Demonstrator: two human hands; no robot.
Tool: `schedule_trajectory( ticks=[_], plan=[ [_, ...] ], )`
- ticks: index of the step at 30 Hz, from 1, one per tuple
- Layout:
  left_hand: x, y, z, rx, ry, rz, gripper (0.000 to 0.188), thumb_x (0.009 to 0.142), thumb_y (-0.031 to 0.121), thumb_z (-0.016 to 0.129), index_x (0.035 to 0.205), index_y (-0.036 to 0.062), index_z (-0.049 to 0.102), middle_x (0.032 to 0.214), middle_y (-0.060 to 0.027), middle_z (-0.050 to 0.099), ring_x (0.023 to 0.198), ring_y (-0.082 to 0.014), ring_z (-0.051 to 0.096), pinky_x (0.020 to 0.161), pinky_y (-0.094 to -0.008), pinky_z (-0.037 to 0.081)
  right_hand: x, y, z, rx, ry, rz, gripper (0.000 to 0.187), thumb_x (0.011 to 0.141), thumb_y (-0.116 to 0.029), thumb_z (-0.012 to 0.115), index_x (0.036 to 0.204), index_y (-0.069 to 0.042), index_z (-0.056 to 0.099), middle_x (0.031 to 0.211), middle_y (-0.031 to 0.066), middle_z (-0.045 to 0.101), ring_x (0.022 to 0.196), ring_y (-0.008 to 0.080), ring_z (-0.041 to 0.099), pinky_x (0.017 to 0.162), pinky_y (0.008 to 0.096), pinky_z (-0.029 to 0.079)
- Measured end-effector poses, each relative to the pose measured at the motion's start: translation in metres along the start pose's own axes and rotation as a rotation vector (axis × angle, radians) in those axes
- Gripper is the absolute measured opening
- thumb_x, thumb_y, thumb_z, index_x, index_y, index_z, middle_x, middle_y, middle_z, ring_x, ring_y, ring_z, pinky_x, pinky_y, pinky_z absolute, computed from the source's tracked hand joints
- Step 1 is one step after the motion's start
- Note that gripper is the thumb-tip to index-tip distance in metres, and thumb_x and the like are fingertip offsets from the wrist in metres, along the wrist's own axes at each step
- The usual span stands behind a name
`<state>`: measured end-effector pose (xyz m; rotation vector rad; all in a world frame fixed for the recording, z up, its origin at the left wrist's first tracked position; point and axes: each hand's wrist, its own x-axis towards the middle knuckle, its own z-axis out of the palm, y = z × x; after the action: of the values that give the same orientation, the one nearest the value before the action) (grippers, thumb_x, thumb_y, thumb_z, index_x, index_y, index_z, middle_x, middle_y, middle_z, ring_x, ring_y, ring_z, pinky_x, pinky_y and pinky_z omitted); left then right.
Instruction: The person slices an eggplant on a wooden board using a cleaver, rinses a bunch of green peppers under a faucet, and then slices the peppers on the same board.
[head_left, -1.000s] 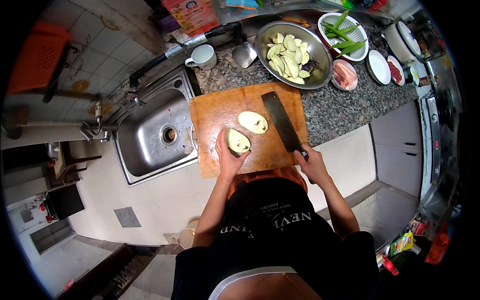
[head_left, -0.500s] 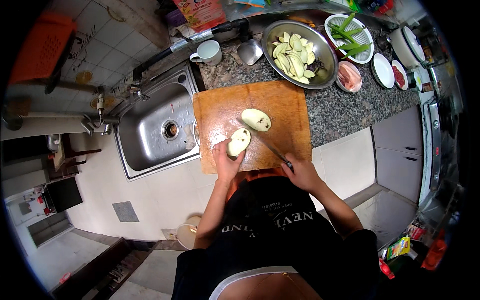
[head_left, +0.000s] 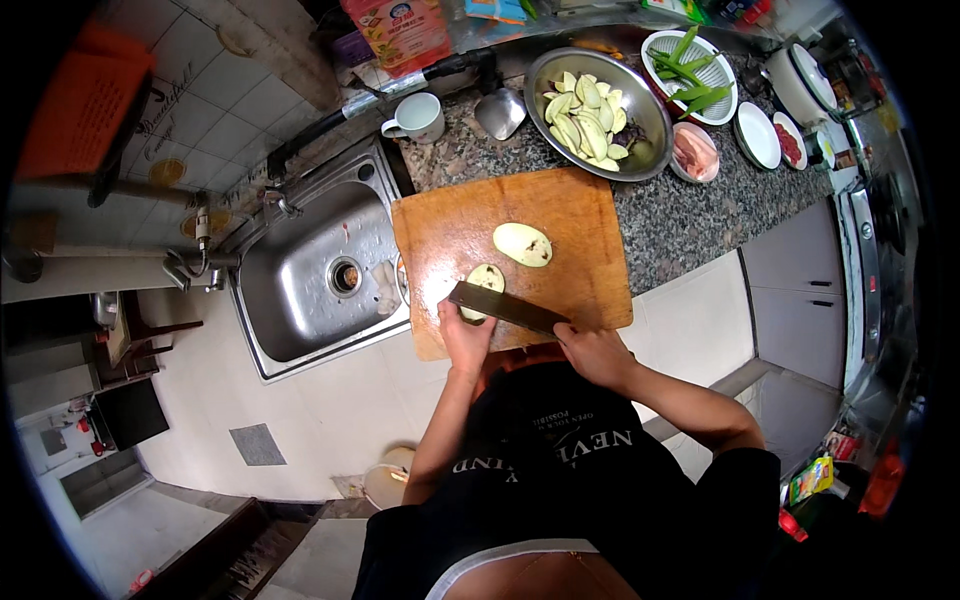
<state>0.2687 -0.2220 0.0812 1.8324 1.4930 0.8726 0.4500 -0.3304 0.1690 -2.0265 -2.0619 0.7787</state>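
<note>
My left hand [head_left: 466, 340] holds a pale oval eggplant piece [head_left: 487, 276] on the wooden cutting board [head_left: 580, 220], its fingers wrapped along the lower edge. A wide-bladed kitchen knife [head_left: 508, 308] lies across that piece, its blade close to my left fingertips and hiding part of the cut face. The handle is in the closed grip of my right hand [head_left: 597, 356], at the board's near edge. Farther up the board lies a second eggplant piece [head_left: 522, 244], showing dark spots on its pale face.
Behind the board stand a steel bowl of eggplant slices [head_left: 592, 118], a white basket of green peppers [head_left: 722, 75] and a bowl of raw meat [head_left: 694, 153]. A steel sink [head_left: 300, 310] adjoins on the left; a mug [head_left: 420, 120] and spatula [head_left: 499, 114] sit beyond it.
The knife has swung up and left from the bare board onto the eggplant piece under my left hand. My right hand has shifted slightly along with it.
</note>
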Motion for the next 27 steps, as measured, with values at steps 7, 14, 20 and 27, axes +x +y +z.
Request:
schedule_trajectory(
  ticks=[7, 14, 20, 27],
  plan=[
    [-0.002, -0.008, 0.002, -0.012, -0.010, -0.024, 0.046, 0.058, 0.008, 0.078, 0.096, -0.0020, 0.053, 0.088, -0.0137, 0.059, 0.080, -0.0252, 0.059, 0.074, -0.0318, 0.048, 0.021, -0.001, 0.019, 0.138, -0.062, 0.039, 0.012, 0.081, -0.011, 0.047, 0.089, -0.002, 0.045, 0.072, 0.0210, 0.059, 0.066, 0.0386, 0.060, 0.055, 0.0484, 0.047],
    [-0.015, -0.027, 0.001, -0.089, -0.022, -0.012, 0.057, 0.055, 0.010, 0.081, 0.102, 0.0010, 0.050, 0.096, -0.0140, 0.053, 0.091, -0.0314, 0.051, 0.080, -0.0374, 0.042, 0.069, 0.003, 0.027, 0.239, -0.036, 0.080, 0.022, 0.082, -0.019, 0.051, 0.096, -0.002, 0.047, 0.076, 0.0213, 0.060, 0.071, 0.0397, 0.059, 0.062, 0.0492, 0.045],
    [-0.011, -0.016, -0.015, -0.029, -0.069, 0.014, 0.059, 0.056, 0.008, 0.080, 0.106, 0.0028, 0.050, 0.101, -0.0134, 0.052, 0.095, -0.0317, 0.049, 0.084, -0.0385, 0.040, 0.043, 0.001, -0.011, 0.433, 0.093, 0.149, 0.022, 0.085, -0.020, 0.049, 0.099, -0.003, 0.052, 0.071, 0.0216, 0.059, 0.069, 0.0410, 0.057, 0.065, 0.0483, 0.044],
    [-0.010, -0.023, -0.015, -0.019, -0.064, 0.092, 0.056, 0.056, 0.009, 0.080, 0.103, 0.0025, 0.051, 0.100, -0.0136, 0.052, 0.095, -0.0318, 0.049, 0.083, -0.0387, 0.040, 0.022, -0.013, -0.012, 0.148, -0.017, 0.116, 0.016, 0.085, -0.019, 0.047, 0.094, -0.006, 0.051, 0.070, 0.0191, 0.059, 0.068, 0.0392, 0.058, 0.062, 0.0484, 0.045]
  ],
)
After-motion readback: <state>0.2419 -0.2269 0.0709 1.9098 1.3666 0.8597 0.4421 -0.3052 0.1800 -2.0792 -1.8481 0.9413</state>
